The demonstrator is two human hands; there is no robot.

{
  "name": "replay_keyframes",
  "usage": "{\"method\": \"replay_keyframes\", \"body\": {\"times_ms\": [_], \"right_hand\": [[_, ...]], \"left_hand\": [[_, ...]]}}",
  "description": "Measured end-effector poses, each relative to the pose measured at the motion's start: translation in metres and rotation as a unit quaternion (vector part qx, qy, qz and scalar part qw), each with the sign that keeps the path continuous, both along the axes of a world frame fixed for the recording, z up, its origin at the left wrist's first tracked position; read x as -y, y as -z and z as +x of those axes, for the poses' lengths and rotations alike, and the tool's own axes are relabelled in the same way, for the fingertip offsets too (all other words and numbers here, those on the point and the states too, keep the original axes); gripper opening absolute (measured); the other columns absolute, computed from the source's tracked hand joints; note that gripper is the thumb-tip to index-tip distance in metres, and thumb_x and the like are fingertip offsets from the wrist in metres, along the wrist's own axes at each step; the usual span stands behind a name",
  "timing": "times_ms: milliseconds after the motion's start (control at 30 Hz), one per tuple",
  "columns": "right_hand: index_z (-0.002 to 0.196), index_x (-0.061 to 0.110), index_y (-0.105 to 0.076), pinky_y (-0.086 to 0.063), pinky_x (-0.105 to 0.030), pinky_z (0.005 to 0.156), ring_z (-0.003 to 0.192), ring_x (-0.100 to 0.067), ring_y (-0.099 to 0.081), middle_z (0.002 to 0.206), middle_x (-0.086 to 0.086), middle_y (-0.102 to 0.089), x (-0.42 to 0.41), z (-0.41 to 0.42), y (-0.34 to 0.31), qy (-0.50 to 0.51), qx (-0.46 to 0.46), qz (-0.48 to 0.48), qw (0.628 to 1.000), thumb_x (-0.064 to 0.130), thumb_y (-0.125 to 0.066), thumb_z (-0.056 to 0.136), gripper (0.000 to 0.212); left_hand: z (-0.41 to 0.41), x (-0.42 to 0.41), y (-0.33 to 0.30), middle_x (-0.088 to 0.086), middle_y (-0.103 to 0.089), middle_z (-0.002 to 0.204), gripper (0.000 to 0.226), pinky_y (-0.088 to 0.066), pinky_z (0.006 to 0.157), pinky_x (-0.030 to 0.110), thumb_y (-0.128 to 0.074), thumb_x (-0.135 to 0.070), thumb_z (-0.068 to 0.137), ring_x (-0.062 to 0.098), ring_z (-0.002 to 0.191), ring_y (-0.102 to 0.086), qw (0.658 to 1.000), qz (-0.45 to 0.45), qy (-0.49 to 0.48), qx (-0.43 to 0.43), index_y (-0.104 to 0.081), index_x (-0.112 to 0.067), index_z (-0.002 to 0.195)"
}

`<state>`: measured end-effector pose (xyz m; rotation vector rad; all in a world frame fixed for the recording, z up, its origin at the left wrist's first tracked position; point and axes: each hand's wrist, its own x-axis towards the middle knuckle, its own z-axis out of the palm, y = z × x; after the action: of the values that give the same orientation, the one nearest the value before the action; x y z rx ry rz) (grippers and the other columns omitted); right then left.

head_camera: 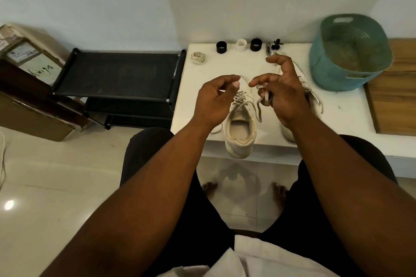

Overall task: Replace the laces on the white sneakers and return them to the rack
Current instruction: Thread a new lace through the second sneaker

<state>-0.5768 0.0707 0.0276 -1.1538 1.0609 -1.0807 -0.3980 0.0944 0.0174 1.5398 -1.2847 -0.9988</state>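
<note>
- Nearest the camera, the person's two bare forearms reach out over dark-clad knees toward the white tabletop (351,117).
- A white sneaker (240,129) stands on the near edge of that tabletop, heel toward the person and jutting slightly past the edge, its opening facing up.
- The left hand (215,100) hovers just left of the sneaker's laced front, fingers curled, thumb and forefinger pinched on a thin end of the lace (244,102).
- The right hand (284,94) is just right of the sneaker, lower fingers curled round a loop of the same lace, whose free tail hangs down beside the sneaker's throat; the forefinger points toward the left hand and the thumb stands up.
- A second white sneaker (311,94) lies behind and right of the first, mostly hidden by the right hand, its loose lace trailing over the tabletop.
- Left of the sneaker, off the tabletop, a black shoe rack (117,74) stands on the floor, with cardboard boxes (29,87) beyond it.
- Far right of the sneaker, a teal plastic basket (351,51) is tilted on the tabletop, next to a wooden board (396,99).
- Behind the sneaker, toward the wall, a coiled spare lace (198,57) lies at the left, then a black ring (222,47), a white ring (242,45), another black ring (256,44) and some small dark parts (273,46) in a row.
</note>
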Motion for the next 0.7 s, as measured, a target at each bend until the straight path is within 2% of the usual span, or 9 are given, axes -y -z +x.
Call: {"method": "replay_keyframes", "body": {"times_ms": [100, 167, 233, 300, 433, 533, 600, 700], "right_hand": [[0.134, 0.028, -0.037, -0.03, -0.025, 0.048, 0.054, -0.014, -0.039, 0.107, -0.019, -0.074, -0.003, 0.003, -0.005, -0.025, 0.048, 0.012, 0.998, -0.015, -0.033, 0.09, 0.062], [0.139, 0.037, -0.035, -0.031, -0.023, 0.046, 0.053, -0.013, -0.039, 0.116, -0.019, -0.072, -0.004, 0.006, -0.007, -0.036, 0.065, 0.015, 0.997, -0.014, -0.034, 0.093, 0.069], [0.145, 0.04, -0.029, -0.032, -0.021, 0.043, 0.049, -0.011, -0.043, 0.12, -0.019, -0.071, -0.005, 0.007, -0.008, -0.042, 0.064, 0.013, 0.997, -0.014, -0.037, 0.094, 0.075], [0.15, 0.042, -0.021, -0.036, -0.02, 0.043, 0.048, -0.009, -0.047, 0.121, -0.018, -0.071, -0.004, 0.007, -0.007, -0.052, 0.062, 0.008, 0.997, -0.015, -0.039, 0.094, 0.082], [0.15, 0.052, -0.015, -0.041, -0.023, 0.046, 0.052, -0.014, -0.051, 0.127, -0.012, -0.069, -0.003, 0.002, -0.002, -0.108, 0.008, -0.015, 0.994, -0.016, -0.048, 0.094, 0.094], [0.145, 0.042, -0.034, -0.046, -0.026, 0.051, 0.065, -0.021, -0.064, 0.121, -0.008, -0.072, 0.002, -0.003, 0.001, -0.083, -0.051, -0.021, 0.995, -0.007, -0.058, 0.096, 0.073], [0.138, 0.025, -0.051, -0.05, -0.027, 0.057, 0.073, -0.022, -0.07, 0.107, -0.004, -0.076, 0.006, -0.007, 0.004, -0.044, -0.091, -0.014, 0.995, -0.002, -0.061, 0.097, 0.05], [0.121, 0.015, -0.064, -0.059, -0.029, 0.067, 0.081, -0.02, -0.075, 0.093, -0.001, -0.078, 0.009, -0.012, 0.007, 0.008, -0.147, 0.008, 0.989, 0.001, -0.059, 0.099, 0.027]], "left_hand": [[-0.01, -0.002, -0.001, -0.003, -0.077, 0.093, 0.013, -0.059, 0.086, 0.047, -0.061, -0.027, 0.101, 0.018, 0.089, -0.072, 0.999, 0.015, 0.029, -0.02, -0.074, -0.028, 0.103], [-0.015, -0.003, -0.001, 0.001, -0.076, 0.091, 0.017, -0.057, 0.084, 0.044, -0.06, -0.028, 0.102, 0.016, 0.085, -0.07, 0.997, 0.031, 0.052, -0.037, -0.076, -0.02, 0.101], [-0.018, -0.004, -0.002, 0.003, -0.076, 0.091, 0.023, -0.057, 0.079, 0.039, -0.059, -0.03, 0.103, 0.012, 0.079, -0.068, 0.996, 0.033, 0.065, -0.045, -0.075, -0.014, 0.103], [-0.02, -0.005, -0.005, 0.003, -0.076, 0.09, 0.025, -0.057, 0.076, 0.036, -0.058, -0.032, 0.104, 0.016, 0.078, -0.069, 0.995, 0.039, 0.069, -0.057, -0.075, -0.013, 0.104], [-0.018, -0.005, -0.006, 0.001, -0.077, 0.082, 0.015, -0.057, 0.077, 0.036, -0.065, -0.024, 0.101, 0.014, 0.075, -0.069, 0.996, 0.044, 0.055, -0.059, -0.077, -0.019, 0.094], [-0.01, 0.0, -0.005, 0.002, -0.076, 0.082, 0.013, -0.06, 0.076, 0.042, -0.067, -0.02, 0.099, 0.017, 0.076, -0.069, 0.992, 0.055, 0.012, -0.11, -0.075, -0.019, 0.09], [-0.007, 0.002, -0.008, 0.002, -0.074, 0.084, 0.008, -0.057, 0.072, 0.033, -0.067, -0.012, 0.098, 0.014, 0.076, -0.068, 0.983, 0.06, 0.001, -0.176, -0.072, -0.016, 0.095], [-0.004, 0.004, -0.014, 0.005, -0.069, 0.089, 0.017, -0.06, 0.082, 0.035, -0.061, -0.003, 0.1, 0.018, 0.085, -0.069, 0.959, 0.055, -0.009, -0.277, -0.065, -0.017, 0.108]]}}
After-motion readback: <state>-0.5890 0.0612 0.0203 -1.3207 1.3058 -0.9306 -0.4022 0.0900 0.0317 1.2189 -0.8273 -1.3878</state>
